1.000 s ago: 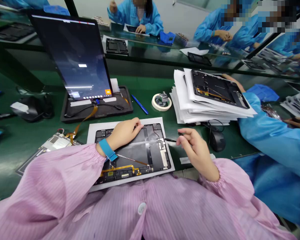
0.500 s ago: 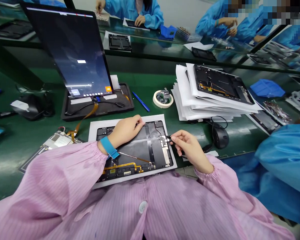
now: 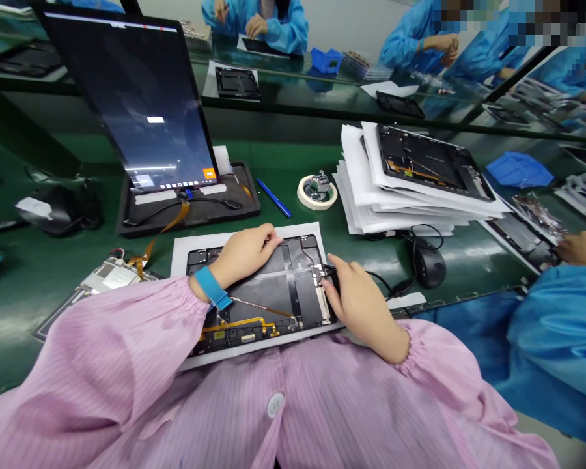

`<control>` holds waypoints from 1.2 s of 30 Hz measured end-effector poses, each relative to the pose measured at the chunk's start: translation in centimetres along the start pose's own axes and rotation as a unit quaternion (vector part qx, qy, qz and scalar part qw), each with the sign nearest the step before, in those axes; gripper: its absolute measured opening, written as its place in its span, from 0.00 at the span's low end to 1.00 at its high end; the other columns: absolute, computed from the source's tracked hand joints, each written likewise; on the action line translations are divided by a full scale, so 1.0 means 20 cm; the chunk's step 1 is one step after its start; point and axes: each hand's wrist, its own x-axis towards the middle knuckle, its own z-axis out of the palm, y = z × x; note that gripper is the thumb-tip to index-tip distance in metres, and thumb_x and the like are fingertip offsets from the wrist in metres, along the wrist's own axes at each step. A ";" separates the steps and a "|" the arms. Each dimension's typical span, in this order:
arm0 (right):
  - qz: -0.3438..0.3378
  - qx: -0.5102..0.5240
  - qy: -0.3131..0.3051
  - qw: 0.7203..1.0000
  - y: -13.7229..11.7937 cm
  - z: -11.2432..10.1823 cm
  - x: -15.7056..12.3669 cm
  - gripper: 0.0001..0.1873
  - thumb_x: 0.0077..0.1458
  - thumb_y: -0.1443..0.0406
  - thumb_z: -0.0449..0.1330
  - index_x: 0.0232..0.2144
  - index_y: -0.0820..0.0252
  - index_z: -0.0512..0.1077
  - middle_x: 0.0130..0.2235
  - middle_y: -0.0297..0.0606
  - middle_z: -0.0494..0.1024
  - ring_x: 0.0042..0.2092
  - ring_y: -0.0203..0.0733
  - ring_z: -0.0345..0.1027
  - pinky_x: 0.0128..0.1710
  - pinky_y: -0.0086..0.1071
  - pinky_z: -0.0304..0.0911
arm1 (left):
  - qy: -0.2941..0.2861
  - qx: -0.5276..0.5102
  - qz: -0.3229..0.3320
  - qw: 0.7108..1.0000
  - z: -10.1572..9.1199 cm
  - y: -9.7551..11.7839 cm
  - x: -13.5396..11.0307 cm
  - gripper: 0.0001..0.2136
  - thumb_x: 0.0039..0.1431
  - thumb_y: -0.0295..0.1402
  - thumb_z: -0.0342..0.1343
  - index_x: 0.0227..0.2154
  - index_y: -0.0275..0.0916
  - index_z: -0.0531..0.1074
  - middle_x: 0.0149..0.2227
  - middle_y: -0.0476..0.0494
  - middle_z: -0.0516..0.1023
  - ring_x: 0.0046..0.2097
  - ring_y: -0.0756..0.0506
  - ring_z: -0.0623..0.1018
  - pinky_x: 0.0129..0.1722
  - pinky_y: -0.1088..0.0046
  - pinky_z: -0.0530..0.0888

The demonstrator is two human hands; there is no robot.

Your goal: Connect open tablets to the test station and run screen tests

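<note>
The open black casing (image 3: 268, 296) lies flat on a white sheet (image 3: 178, 260) right before the person, its left part hidden under the wrist and sleeve; the left hand (image 3: 244, 256) rests across its upper half, thumb and forefinger close together, the other fingers out of sight; the right hand (image 3: 364, 303) is at the right edge beside a small circuit board (image 3: 317, 276), thumb and forefinger spread about the end of a black cable (image 3: 383, 281), though whether they grip it I cannot tell; right of that hand sits a mouse (image 3: 428, 266); a paper-layered stack (image 3: 366, 212) blocks the space beyond; nearer the middle are a tape roll (image 3: 303, 197) and blue pen (image 3: 273, 198); a lit screen (image 3: 137, 98) stands in a black tray (image 3: 247, 210) behind.
</note>
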 end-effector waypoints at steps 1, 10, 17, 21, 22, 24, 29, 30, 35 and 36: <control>-0.015 -0.001 -0.001 1.000 0.00 0.01 0.00 0.22 0.62 0.65 0.50 0.58 0.65 0.56 0.43 0.51 0.72 0.41 0.55 0.65 0.40 0.48 0.67 | 0.001 0.000 0.001 1.000 0.00 0.00 0.00 0.12 0.65 0.40 0.44 0.35 0.39 0.69 0.33 0.46 0.77 0.35 0.44 0.76 0.31 0.72 0.63; -0.032 0.071 -0.017 0.997 0.05 0.05 0.01 0.27 0.61 0.67 0.50 0.60 0.67 0.51 0.41 0.48 0.70 0.42 0.52 0.64 0.42 0.47 0.68 | 0.003 0.022 0.006 1.000 0.00 0.00 0.00 0.13 0.65 0.41 0.43 0.35 0.40 0.69 0.32 0.46 0.77 0.33 0.43 0.75 0.29 0.72 0.61; -0.050 0.042 -0.040 0.997 0.06 0.04 0.02 0.27 0.60 0.67 0.51 0.60 0.71 0.54 0.41 0.48 0.70 0.42 0.50 0.62 0.43 0.45 0.66 | 0.000 0.027 0.011 1.000 0.02 -0.02 -0.01 0.14 0.64 0.43 0.41 0.35 0.41 0.68 0.33 0.46 0.77 0.34 0.43 0.75 0.30 0.72 0.62; -0.066 0.041 -0.063 0.995 0.07 0.03 0.01 0.28 0.60 0.66 0.51 0.60 0.71 0.55 0.42 0.49 0.71 0.42 0.50 0.60 0.44 0.44 0.64 | -0.014 0.027 -0.003 1.000 0.02 -0.03 -0.01 0.16 0.64 0.46 0.40 0.35 0.41 0.67 0.33 0.45 0.77 0.34 0.42 0.75 0.31 0.71 0.63; -0.070 0.037 -0.068 0.995 0.06 0.04 0.01 0.28 0.60 0.66 0.51 0.60 0.71 0.55 0.43 0.49 0.71 0.42 0.50 0.60 0.44 0.43 0.63 | -0.017 0.029 -0.007 0.999 0.02 -0.03 -0.01 0.16 0.64 0.46 0.39 0.35 0.42 0.67 0.33 0.45 0.77 0.34 0.41 0.75 0.31 0.70 0.63; -0.072 0.021 -0.071 0.995 0.03 0.05 0.01 0.27 0.60 0.67 0.50 0.60 0.71 0.56 0.43 0.50 0.71 0.42 0.50 0.59 0.43 0.43 0.62 | -0.024 0.031 -0.011 0.999 0.02 -0.03 -0.01 0.17 0.64 0.47 0.39 0.35 0.42 0.66 0.33 0.45 0.77 0.34 0.41 0.75 0.30 0.70 0.63; -0.056 0.031 -0.028 0.998 0.05 0.01 -0.01 0.22 0.63 0.65 0.49 0.58 0.68 0.60 0.39 0.45 0.73 0.40 0.47 0.62 0.41 0.40 0.62 | -0.033 0.016 -0.001 0.999 0.03 -0.05 0.00 0.17 0.64 0.48 0.40 0.35 0.42 0.66 0.33 0.46 0.77 0.35 0.41 0.75 0.31 0.70 0.63; -0.036 0.041 0.029 0.998 0.10 -0.02 -0.03 0.21 0.64 0.64 0.48 0.56 0.65 0.62 0.39 0.44 0.73 0.40 0.46 0.63 0.42 0.39 0.62 | -0.030 0.010 0.002 1.000 0.03 -0.05 0.00 0.17 0.64 0.48 0.40 0.35 0.42 0.66 0.33 0.46 0.77 0.35 0.41 0.75 0.32 0.70 0.64; 0.232 -0.060 0.404 0.883 0.59 -0.20 -0.24 0.22 0.64 0.54 0.45 0.48 0.63 0.69 0.42 0.49 0.73 0.47 0.53 0.65 0.48 0.49 0.59 | 0.004 -0.009 0.011 1.000 0.02 -0.01 -0.02 0.15 0.65 0.43 0.41 0.35 0.40 0.68 0.35 0.43 0.78 0.37 0.42 0.77 0.35 0.70 0.66; 0.237 -0.077 0.382 0.890 0.70 -0.20 -0.26 0.27 0.60 0.48 0.48 0.46 0.63 0.70 0.44 0.52 0.72 0.48 0.56 0.65 0.47 0.50 0.60 | 0.007 -0.013 0.013 1.000 0.02 0.00 -0.03 0.14 0.65 0.42 0.42 0.35 0.40 0.69 0.36 0.43 0.78 0.38 0.42 0.77 0.36 0.70 0.67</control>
